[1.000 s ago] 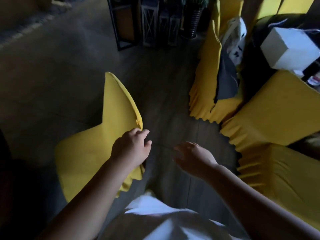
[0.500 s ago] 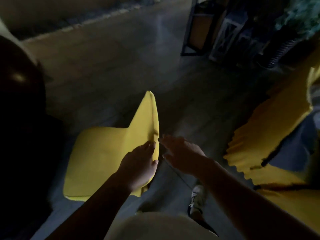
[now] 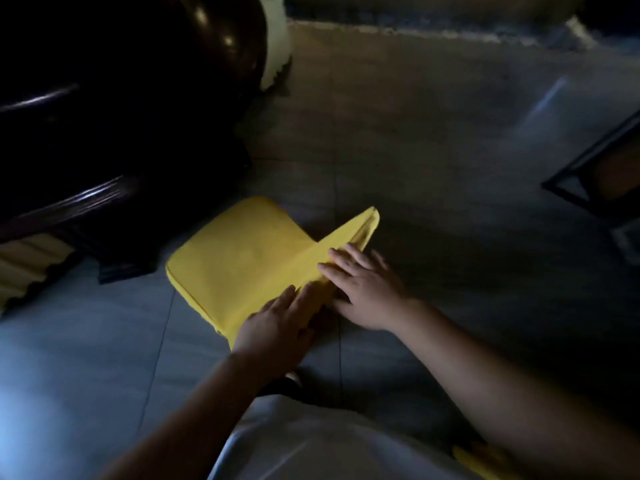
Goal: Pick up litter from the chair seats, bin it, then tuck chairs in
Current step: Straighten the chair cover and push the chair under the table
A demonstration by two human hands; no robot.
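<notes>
A chair with a yellow cover (image 3: 242, 261) stands on the floor in the middle of the view, its seat facing a dark table at the upper left. Its backrest runs diagonally towards me on the right side. My left hand (image 3: 277, 327) grips the near end of the backrest's top edge. My right hand (image 3: 363, 289) lies flat with spread fingers against the rear of the backrest. No litter shows on the seat.
A dark glossy table (image 3: 104, 98) fills the upper left. A pleated yellow cover of another chair (image 3: 27, 268) shows at the left edge. A black metal frame (image 3: 595, 178) stands at the right. Grey tiled floor (image 3: 450, 150) lies beyond the chair.
The view has swung left, bringing the dark table in and losing the other yellow chairs on the right. My right hand has reached the backrest and now presses on it.
</notes>
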